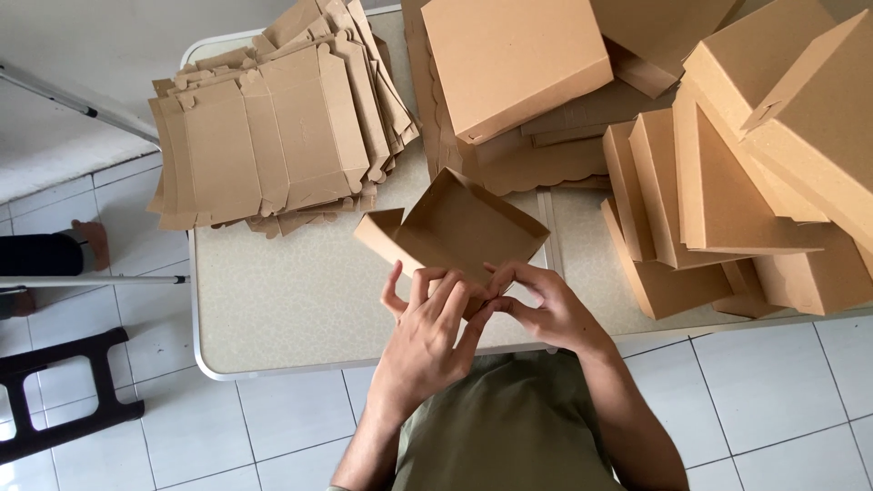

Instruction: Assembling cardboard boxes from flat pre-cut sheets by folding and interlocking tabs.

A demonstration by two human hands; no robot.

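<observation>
The fingers [443,293] of the left hand [427,341] pinch the near edge of a half-folded cardboard box [459,227], thumb spread out to the side, while the fingers of the right hand [546,309] curl round the same edge just beside them, so both hands are grasping the box together. The box is held a little above the near part of the tabletop [291,300], tilted so that its open inside faces up and away from the person. It is plain brown cardboard, shallow and roughly square, with low walls standing on its far and right sides; at its left corner a wall flap is turned inward and not yet lying flat. The inner floor looks smooth and unmarked, slightly darker than the outer faces.

To the left on the tabletop lies a loose stack of flat cardboard blanks [273,127], notched and scored, fanned unevenly. Beyond the held box rests a closed finished box [509,59] on top of more flat sheets. To the right, well apart from the hands, a heap of finished boxes [746,182] leans in rows, some on edge. The floor below is pale tile [773,391].
</observation>
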